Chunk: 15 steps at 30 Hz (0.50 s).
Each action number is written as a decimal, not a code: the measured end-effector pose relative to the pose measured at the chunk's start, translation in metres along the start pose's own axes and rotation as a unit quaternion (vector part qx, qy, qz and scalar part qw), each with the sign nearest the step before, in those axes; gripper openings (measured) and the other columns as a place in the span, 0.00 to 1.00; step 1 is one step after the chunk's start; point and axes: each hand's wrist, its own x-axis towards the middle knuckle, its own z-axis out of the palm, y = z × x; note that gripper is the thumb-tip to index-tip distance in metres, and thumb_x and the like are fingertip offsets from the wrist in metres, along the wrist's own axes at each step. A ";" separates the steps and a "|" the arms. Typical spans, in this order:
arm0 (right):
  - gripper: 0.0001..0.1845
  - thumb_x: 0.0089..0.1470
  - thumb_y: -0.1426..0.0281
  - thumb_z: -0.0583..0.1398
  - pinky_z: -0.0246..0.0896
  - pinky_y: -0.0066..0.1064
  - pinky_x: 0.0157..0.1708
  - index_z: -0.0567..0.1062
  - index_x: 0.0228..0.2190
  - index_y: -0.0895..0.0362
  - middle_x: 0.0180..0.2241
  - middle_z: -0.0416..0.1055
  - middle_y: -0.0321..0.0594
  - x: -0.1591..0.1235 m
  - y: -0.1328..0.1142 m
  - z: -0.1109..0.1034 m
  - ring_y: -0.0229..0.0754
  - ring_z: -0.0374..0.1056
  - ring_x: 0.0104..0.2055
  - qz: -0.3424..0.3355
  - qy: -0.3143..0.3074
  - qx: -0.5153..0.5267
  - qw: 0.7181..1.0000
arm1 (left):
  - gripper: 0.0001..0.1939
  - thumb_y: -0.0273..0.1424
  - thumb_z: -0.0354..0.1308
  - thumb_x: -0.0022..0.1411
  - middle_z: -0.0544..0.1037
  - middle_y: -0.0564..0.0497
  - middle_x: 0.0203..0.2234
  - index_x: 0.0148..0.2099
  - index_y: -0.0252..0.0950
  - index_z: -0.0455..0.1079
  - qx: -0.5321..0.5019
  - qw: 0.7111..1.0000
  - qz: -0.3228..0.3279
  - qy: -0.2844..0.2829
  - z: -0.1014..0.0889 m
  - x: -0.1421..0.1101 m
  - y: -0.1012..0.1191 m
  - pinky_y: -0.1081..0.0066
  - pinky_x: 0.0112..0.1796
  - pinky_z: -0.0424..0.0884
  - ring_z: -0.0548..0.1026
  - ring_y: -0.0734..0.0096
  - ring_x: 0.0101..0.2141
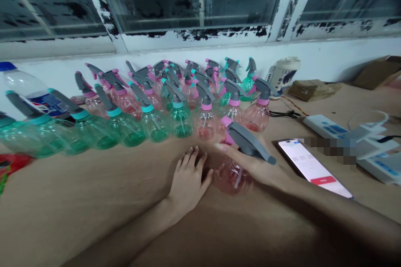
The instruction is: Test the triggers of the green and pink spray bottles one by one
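Note:
A pink spray bottle (pixel 233 177) with a grey and pink trigger head stands near the front of the table, and my right hand (pixel 253 164) is wrapped round its neck from the right. Just left of that bottle, my left hand (pixel 189 175) lies on the table with its fingers stretched out and apart, holding nothing. Beyond the hands runs a row of spray bottles, with green ones (pixel 156 127) on the left and pink ones (pixel 206 125) on the right. More pink and green bottles crowd behind the row, partly hidden.
To the right lies a phone (pixel 308 162) showing a timer. Farther right are white power strips (pixel 326 127) with cables. Behind them are a white cup (pixel 283 73), flat brown cardboard (pixel 313 89) and a box (pixel 377 73). A large plastic bottle (pixel 34 87) stands far left, with a red packet (pixel 14 164) nearer.

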 end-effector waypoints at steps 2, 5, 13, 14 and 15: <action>0.11 0.49 0.63 0.61 0.59 0.28 0.25 0.67 0.23 0.54 0.20 0.63 0.29 -0.001 -0.003 0.000 0.33 0.61 0.21 -0.012 0.000 0.007 1.000 | 0.20 0.35 0.50 0.64 0.67 0.39 0.54 0.55 0.31 0.64 0.000 1.000 -0.001 0.003 0.001 0.000 0.000 0.53 0.51 0.61 0.62 0.52 0.56; 0.10 0.48 0.64 0.62 0.59 0.28 0.24 0.67 0.24 0.54 0.22 0.65 0.30 -0.002 -0.006 -0.002 0.33 0.61 0.22 -0.026 -0.004 0.012 1.000 | 0.19 0.35 0.50 0.63 0.68 0.38 0.53 0.54 0.31 0.65 0.003 1.000 -0.002 0.009 0.002 0.000 0.000 0.52 0.51 0.60 0.63 0.52 0.55; 0.11 0.44 0.61 0.64 0.58 0.29 0.19 0.71 0.25 0.53 0.19 0.64 0.30 -0.011 0.021 -0.006 0.36 0.62 0.20 -0.013 -0.069 -0.003 0.998 | 0.19 0.35 0.51 0.63 0.67 0.38 0.54 0.54 0.31 0.65 0.009 1.000 0.005 0.006 0.002 0.000 -0.001 0.53 0.50 0.61 0.63 0.52 0.54; 0.11 0.42 0.61 0.66 0.61 0.30 0.22 0.72 0.27 0.53 0.21 0.67 0.31 -0.012 0.025 -0.007 0.38 0.64 0.22 -0.022 -0.068 0.000 0.997 | 0.19 0.35 0.51 0.64 0.67 0.39 0.54 0.54 0.32 0.65 0.007 1.000 0.006 0.004 0.002 0.000 -0.002 0.53 0.51 0.60 0.63 0.52 0.54; 0.14 0.38 0.61 0.67 0.64 0.33 0.26 0.73 0.29 0.53 0.24 0.69 0.32 -0.013 0.028 -0.009 0.40 0.67 0.26 -0.038 -0.056 0.002 0.998 | 0.19 0.35 0.51 0.64 0.67 0.39 0.54 0.54 0.32 0.65 0.006 1.000 0.008 0.004 0.002 0.000 -0.002 0.53 0.51 0.60 0.63 0.52 0.54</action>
